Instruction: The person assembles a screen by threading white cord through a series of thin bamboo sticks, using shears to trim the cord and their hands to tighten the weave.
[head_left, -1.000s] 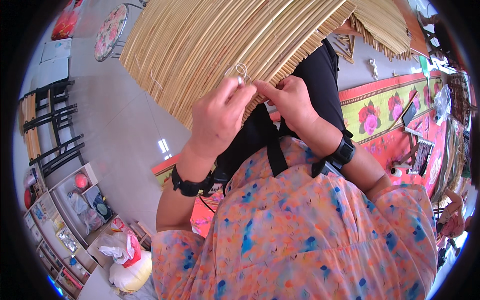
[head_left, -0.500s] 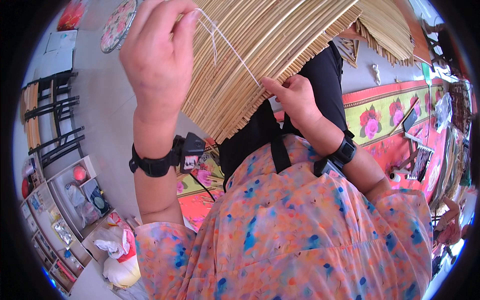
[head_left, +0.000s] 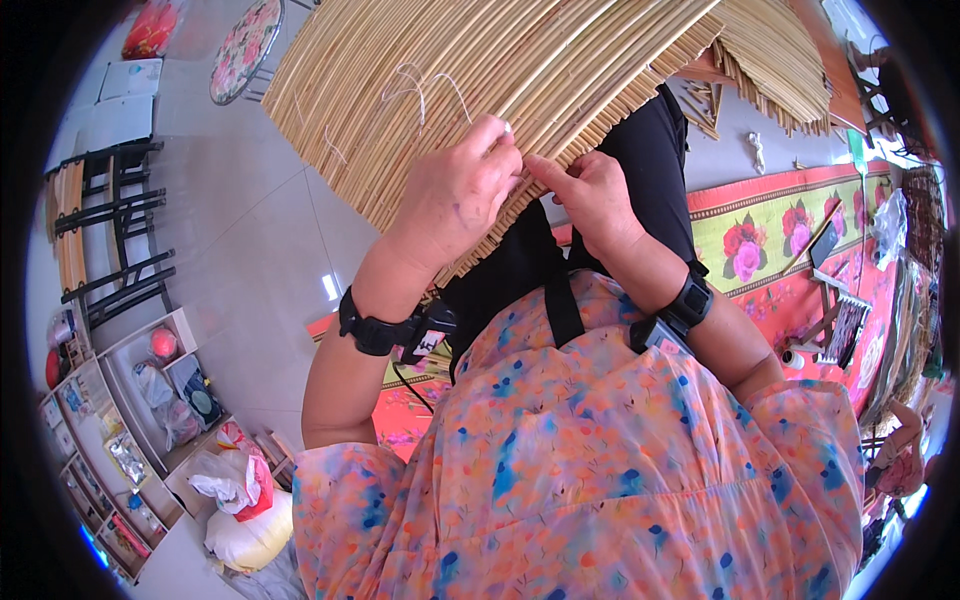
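Note:
A mat of straw-coloured reed stalks (head_left: 560, 60) slants across my lap, its jagged cut ends towards me. My left hand (head_left: 455, 195) is closed, fingertips pinched together beside my right thumb at the mat's near edge. White thread (head_left: 421, 98) loops over the stalks and runs into my left fingers; its end there is hidden. My right hand (head_left: 600, 205) grips that edge, thumb on top and fingers curled against the stalk ends. Black bands with small box-shaped devices circle both wrists.
More reed matting (head_left: 775, 65) lies at the upper right by a wooden edge. A flowered red-and-green cloth (head_left: 745, 245) spreads to the right. Folding chairs (head_left: 110, 225) and a shelf unit (head_left: 110, 440) stand left, with plastic bags (head_left: 245, 500) near them. A round floral stool (head_left: 245, 50) is farther off.
My left hand has come down and right from the raised position where it pulled the thread taut, to beside my right thumb. The thread now lies slack in loops. My right hand stays put.

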